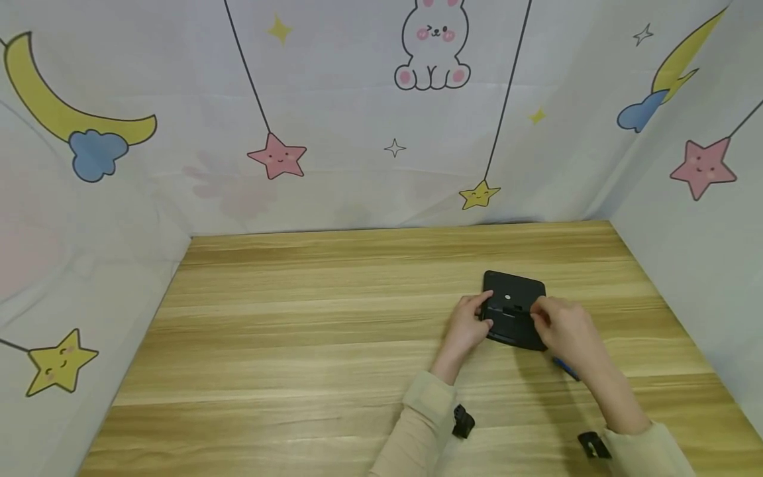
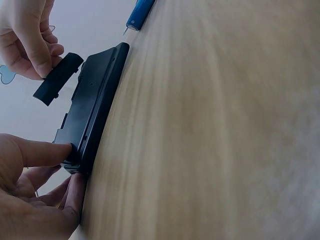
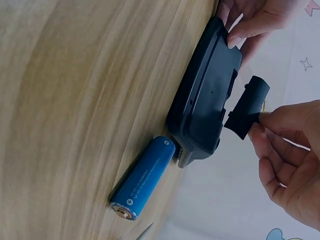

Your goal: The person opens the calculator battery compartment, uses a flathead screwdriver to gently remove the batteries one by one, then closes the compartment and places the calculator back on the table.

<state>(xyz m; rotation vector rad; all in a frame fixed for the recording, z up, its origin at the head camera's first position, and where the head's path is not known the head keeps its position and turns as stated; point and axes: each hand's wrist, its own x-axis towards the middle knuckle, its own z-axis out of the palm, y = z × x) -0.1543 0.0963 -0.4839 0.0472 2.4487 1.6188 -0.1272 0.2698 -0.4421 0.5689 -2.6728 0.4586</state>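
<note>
A flat black device lies on the wooden table with a recessed slot across the side facing up. My left hand grips its left edge, thumb on top and fingers against the side. Between thumb and fingertips, my right hand pinches a small curved black battery cover. In both wrist views the cover is tilted just above the device, apart from it. A blue cylindrical battery rests on the table beside the device's right end, below my right hand. The slot's inside cannot be made out.
Dark strap-like pieces show at both wrists. A white cloth printed with stars, moons and a rabbit hangs behind and along both sides of the wooden table.
</note>
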